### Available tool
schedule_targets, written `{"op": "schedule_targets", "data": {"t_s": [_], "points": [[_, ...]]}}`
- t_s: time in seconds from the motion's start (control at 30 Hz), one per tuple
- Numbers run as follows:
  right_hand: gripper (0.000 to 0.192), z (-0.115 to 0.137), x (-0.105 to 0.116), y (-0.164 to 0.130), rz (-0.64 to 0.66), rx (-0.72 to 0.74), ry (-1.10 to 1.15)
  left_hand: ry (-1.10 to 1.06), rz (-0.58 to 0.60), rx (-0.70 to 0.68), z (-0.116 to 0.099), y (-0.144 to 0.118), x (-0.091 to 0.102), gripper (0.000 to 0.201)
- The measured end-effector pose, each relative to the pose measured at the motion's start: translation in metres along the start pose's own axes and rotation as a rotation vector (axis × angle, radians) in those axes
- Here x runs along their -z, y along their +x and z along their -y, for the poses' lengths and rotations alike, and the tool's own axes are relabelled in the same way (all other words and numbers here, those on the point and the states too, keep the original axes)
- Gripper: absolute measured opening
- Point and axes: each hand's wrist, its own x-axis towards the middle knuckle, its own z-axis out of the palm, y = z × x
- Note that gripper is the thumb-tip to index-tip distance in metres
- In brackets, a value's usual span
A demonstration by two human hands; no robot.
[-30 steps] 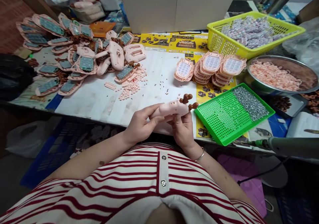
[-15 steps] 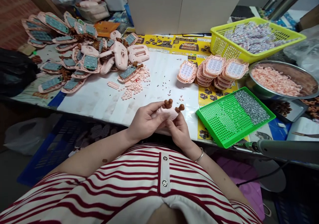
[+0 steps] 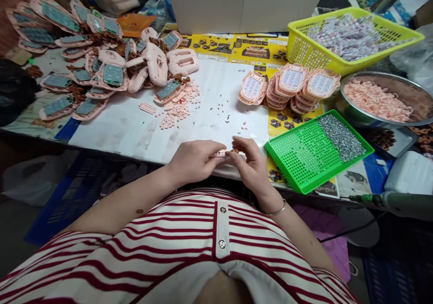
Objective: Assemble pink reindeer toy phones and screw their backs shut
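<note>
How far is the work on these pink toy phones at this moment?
Done, it seems: stacks of keypad fronts stand beside the green tray. In hand: the left hand and right hand close on one pink toy piece, mostly hidden. Left: a big pile of open shells with circuit boards showing.

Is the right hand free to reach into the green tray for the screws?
Probably not yet: the right hand and left hand both pinch a small pink part. The green tray lies just right, path unobstructed.
</note>
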Motion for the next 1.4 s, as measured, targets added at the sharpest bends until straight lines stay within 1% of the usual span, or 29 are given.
{"op": "schedule_targets", "data": {"t_s": [0.07,0.1,0.23,0.33,0.43,0.5,0.57,0.63,0.73,0.8,0.87,0.9,0.97,1.03,1.07,1.1,1.17,1.2,1.23,1.27,1.3,1.33,1.4], "points": [[0.018,0.002,-0.003,0.001,0.062,0.08,-0.137,0.036,0.015,-0.019,-0.001,0.0,-0.005,0.026],[0.018,0.003,-0.004,0.001,0.057,0.1,-0.181,0.04,0.0,-0.028,-0.001,-0.001,-0.007,0.027],[0.025,0.0,-0.011,-0.002,-0.068,0.078,-0.228,0.078,-0.106,-0.08,0.001,0.0,-0.02,0.026],[0.028,-0.005,-0.011,-0.001,-0.096,0.036,-0.199,0.101,-0.125,-0.092,0.005,0.002,-0.024,0.026],[0.028,-0.008,-0.009,0.005,-0.063,0.008,-0.159,0.086,-0.076,-0.05,0.01,0.004,-0.019,0.027],[0.028,-0.011,-0.006,0.008,-0.067,-0.036,-0.122,0.074,-0.053,0.009,0.015,0.004,-0.012,0.032],[0.03,-0.013,-0.005,0.01,-0.083,-0.093,-0.081,0.032,-0.05,0.072,0.022,0.002,-0.007,0.035],[0.029,-0.014,-0.005,0.011,-0.08,-0.12,-0.023,-0.035,-0.054,0.092,0.028,-0.002,-0.004,0.033],[0.032,-0.016,-0.009,0.01,-0.035,-0.055,0.032,-0.103,-0.081,0.051,0.031,-0.006,-0.007,0.033],[0.027,-0.016,-0.012,0.009,-0.033,0.003,-0.019,-0.095,-0.119,0.039,0.028,-0.006,-0.01,0.031],[0.021,-0.016,-0.015,0.009,-0.065,0.024,-0.098,-0.053,-0.142,0.047,0.024,-0.004,-0.011,0.029],[0.02,-0.016,-0.017,0.009,-0.081,0.023,-0.126,-0.021,-0.132,0.054,0.022,-0.002,-0.01,0.028],[0.02,-0.014,-0.018,0.012,-0.076,0.032,-0.16,0.046,-0.066,0.08,0.021,0.002,-0.005,0.026],[0.024,-0.009,-0.019,0.017,-0.064,0.077,-0.185,0.033,-0.024,0.134,0.023,0.006,0.0,0.023],[0.031,-0.005,-0.019,0.019,-0.076,0.114,-0.19,-0.056,-0.031,0.167,0.026,0.007,0.002,0.023],[0.041,0.0,-0.019,0.02,-0.103,0.158,-0.193,-0.211,-0.051,0.201,0.029,0.007,0.003,0.026],[0.062,0.01,-0.02,0.022,-0.139,0.255,-0.207,-0.657,-0.101,0.254,0.036,0.007,0.003,0.041],[0.067,0.016,-0.021,0.021,-0.126,0.305,-0.227,-0.882,-0.113,0.273,0.038,0.005,0.002,0.049],[0.067,0.02,-0.022,0.02,-0.094,0.351,-0.254,-1.067,-0.114,0.289,0.04,0.004,0.0,0.054],[0.064,0.025,-0.023,0.019,-0.052,0.39,-0.283,-1.196,-0.111,0.303,0.04,0.002,-0.002,0.057],[0.06,0.028,-0.025,0.017,-0.018,0.419,-0.304,-1.27,-0.101,0.314,0.04,0.0,-0.005,0.058],[0.056,0.031,-0.027,0.015,-0.003,0.44,-0.313,-1.302,-0.087,0.324,0.039,-0.002,-0.007,0.057],[0.043,0.036,-0.03,0.012,-0.028,0.455,-0.283,-1.304,-0.062,0.333,0.038,-0.005,-0.012,0.052]]}}
